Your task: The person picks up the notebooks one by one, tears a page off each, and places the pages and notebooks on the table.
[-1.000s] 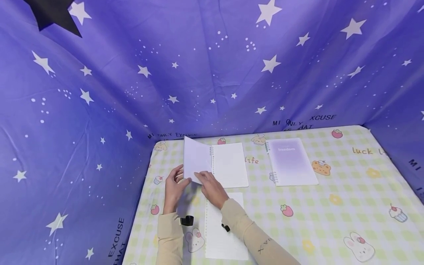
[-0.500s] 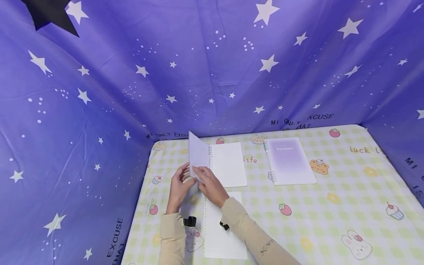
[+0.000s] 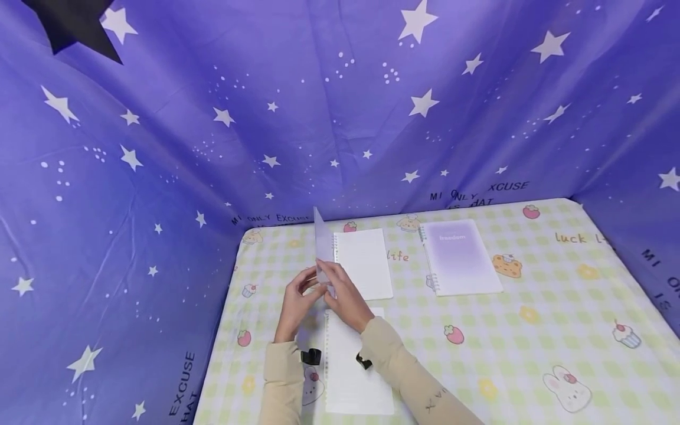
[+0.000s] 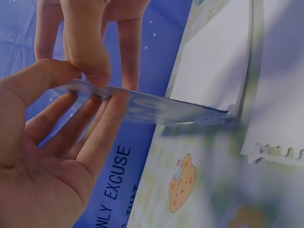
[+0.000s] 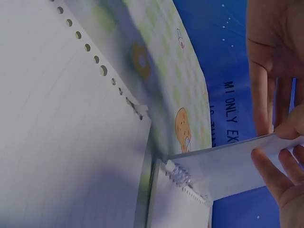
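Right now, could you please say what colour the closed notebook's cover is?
Purple fading to near-white; the closed notebook shows best in the head view.

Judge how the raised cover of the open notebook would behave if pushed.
The raised cover is probably fairly stiff, since it looks nearly flat while held up. It is likely light, as its edge looks thin. Pushed sideways, it would probably swing, as rings join it to the open notebook.

Your open notebook (image 3: pixel 363 265) is on the table (image 3: pixel 419 372) near its far edge, cover (image 3: pixel 323 239) upright at its left side between your left hand (image 3: pixel 297 302) and right hand (image 3: pixel 347 297). Closed notebook (image 3: pixel 463 262): right of it, apart. Loose paper (image 3: pixel 357 386): in front, nearer you. Curtain (image 3: pixel 319 130): behind and left.
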The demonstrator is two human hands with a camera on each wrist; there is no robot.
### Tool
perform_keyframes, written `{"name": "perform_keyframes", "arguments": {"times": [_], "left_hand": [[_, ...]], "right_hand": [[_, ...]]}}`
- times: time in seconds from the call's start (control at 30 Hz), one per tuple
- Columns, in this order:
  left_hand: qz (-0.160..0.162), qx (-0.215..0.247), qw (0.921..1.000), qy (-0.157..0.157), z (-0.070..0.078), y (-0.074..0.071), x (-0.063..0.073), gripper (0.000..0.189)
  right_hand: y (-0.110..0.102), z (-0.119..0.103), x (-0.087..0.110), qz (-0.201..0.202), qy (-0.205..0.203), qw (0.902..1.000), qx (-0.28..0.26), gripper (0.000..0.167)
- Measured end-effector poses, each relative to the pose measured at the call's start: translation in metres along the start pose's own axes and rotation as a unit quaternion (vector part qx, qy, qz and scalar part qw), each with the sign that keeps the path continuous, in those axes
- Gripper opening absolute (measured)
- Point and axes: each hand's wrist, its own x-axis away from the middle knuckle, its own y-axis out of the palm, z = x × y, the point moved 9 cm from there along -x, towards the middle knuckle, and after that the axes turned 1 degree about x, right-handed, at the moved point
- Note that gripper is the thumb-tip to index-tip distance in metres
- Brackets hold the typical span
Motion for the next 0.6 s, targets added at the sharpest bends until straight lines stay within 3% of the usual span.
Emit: {"name": "perform_keyframes", "arguments": {"times": [0.13,0.4,0.6], "left_hand": [[-0.027,-0.011,0.9996,-0.005,-0.006,0.011,-0.001,0.051],[-0.069,-0.024,0.9973,-0.005,-0.016,0.032,-0.001,0.045],[-0.08,-0.043,0.9959,-0.007,0.001,0.042,0.007,0.039]], "right_hand": [[-0.007,0.006,0.004,0.014,0.007,0.9998,-0.011,0.076],[-0.023,0.02,0.013,0.042,0.043,0.9918,-0.113,0.073],[-0.035,0.029,0.018,0.064,0.062,0.9907,-0.103,0.065]]}}
